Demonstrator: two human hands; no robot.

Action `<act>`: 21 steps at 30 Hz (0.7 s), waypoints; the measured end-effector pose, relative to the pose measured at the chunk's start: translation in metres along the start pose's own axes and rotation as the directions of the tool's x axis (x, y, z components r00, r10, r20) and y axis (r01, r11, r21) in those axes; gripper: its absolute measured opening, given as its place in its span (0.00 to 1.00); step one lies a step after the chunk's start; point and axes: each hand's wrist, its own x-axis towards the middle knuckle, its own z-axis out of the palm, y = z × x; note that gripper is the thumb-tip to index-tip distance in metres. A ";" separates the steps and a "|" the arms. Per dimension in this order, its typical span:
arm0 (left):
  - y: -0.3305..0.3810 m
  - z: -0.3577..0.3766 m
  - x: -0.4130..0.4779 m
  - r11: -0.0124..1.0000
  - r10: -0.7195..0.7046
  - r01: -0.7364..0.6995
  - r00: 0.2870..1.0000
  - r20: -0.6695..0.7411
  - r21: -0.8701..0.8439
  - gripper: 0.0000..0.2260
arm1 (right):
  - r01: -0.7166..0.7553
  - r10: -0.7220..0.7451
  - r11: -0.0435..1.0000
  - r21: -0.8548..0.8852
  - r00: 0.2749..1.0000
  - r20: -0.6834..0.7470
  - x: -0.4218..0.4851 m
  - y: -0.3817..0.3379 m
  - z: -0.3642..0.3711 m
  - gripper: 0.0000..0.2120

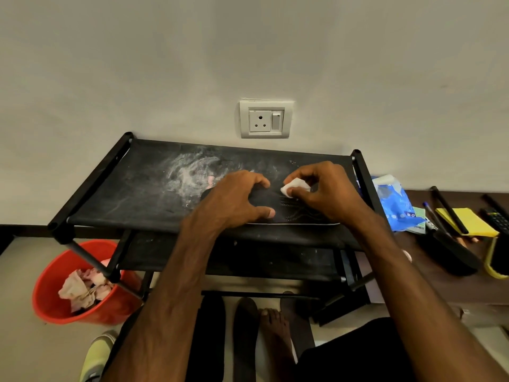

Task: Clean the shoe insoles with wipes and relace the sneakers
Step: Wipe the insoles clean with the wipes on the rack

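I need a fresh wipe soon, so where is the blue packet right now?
In the head view the blue packet lies at the right, beside the right end of the black rack, with pens and a yellow pad just beyond it.

On the rack (137, 188), near its front edge, lies an insole (261, 199) with a wipe (296, 186) over it. Behind the rack is a socket (264, 119); left, a bucket (55, 307) holding crumpled wipes (82, 290); right, a wipes pack (396, 205).
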 end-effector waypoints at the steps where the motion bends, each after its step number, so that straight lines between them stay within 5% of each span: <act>1: 0.000 0.000 0.001 1.000 -0.019 0.019 1.000 -0.012 -0.001 0.25 | 0.000 0.000 1.000 -0.014 1.000 0.000 0.002 -0.002 0.002 0.07; 16: 0.012 0.003 0.002 0.987 -0.148 0.147 0.989 0.017 0.058 0.22 | -0.010 0.083 0.960 -0.281 0.965 0.248 0.012 -0.015 0.017 0.08; 21: 0.015 0.003 0.001 0.987 -0.153 0.151 0.988 0.022 0.061 0.22 | -0.037 0.097 0.942 -0.335 0.981 0.166 0.013 -0.020 0.016 0.11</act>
